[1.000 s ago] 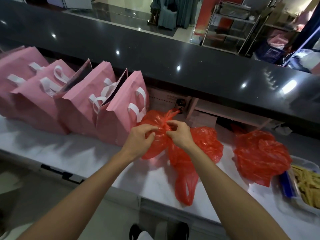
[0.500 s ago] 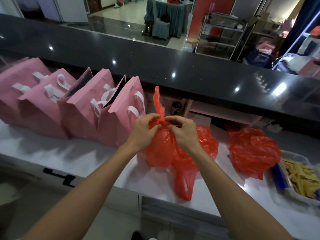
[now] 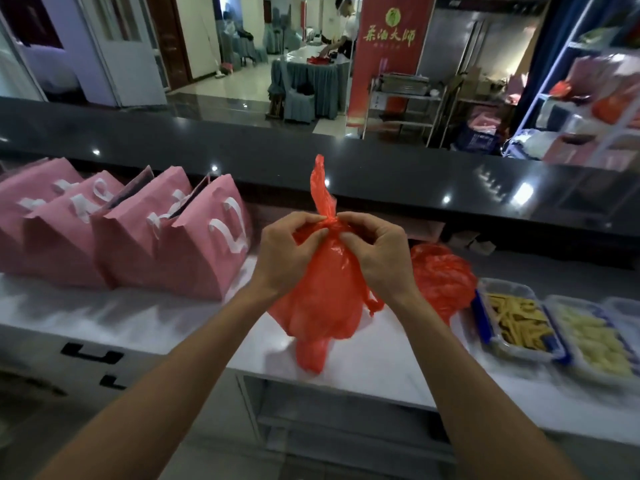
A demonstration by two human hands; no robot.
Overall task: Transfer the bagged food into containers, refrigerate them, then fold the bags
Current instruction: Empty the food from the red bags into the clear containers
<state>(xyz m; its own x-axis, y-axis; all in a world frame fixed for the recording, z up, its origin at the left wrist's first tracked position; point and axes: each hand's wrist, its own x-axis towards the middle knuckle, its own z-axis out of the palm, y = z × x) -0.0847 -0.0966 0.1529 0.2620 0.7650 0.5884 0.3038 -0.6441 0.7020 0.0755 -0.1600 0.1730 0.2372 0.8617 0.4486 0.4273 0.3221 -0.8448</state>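
A knotted red plastic bag (image 3: 322, 292) hangs just above the white counter (image 3: 363, 362), held up at its neck. My left hand (image 3: 287, 251) and my right hand (image 3: 377, 254) both pinch the knot, one on each side, and a loose red tail sticks up between them. A second red bag (image 3: 443, 275) lies on the counter behind my right wrist. To its right stand clear plastic containers, one with yellow strips of food (image 3: 516, 323) and one with pale pieces (image 3: 592, 341).
Several pink paper bags with white handles (image 3: 173, 237) stand in a row on the counter's left. A raised black ledge (image 3: 415, 181) runs along the back. Open shelves sit under the counter.
Both hands have lifted the red bag off the counter and toward me, still pinching its knot. The view has tilted up and the containers on the right have come into sight.
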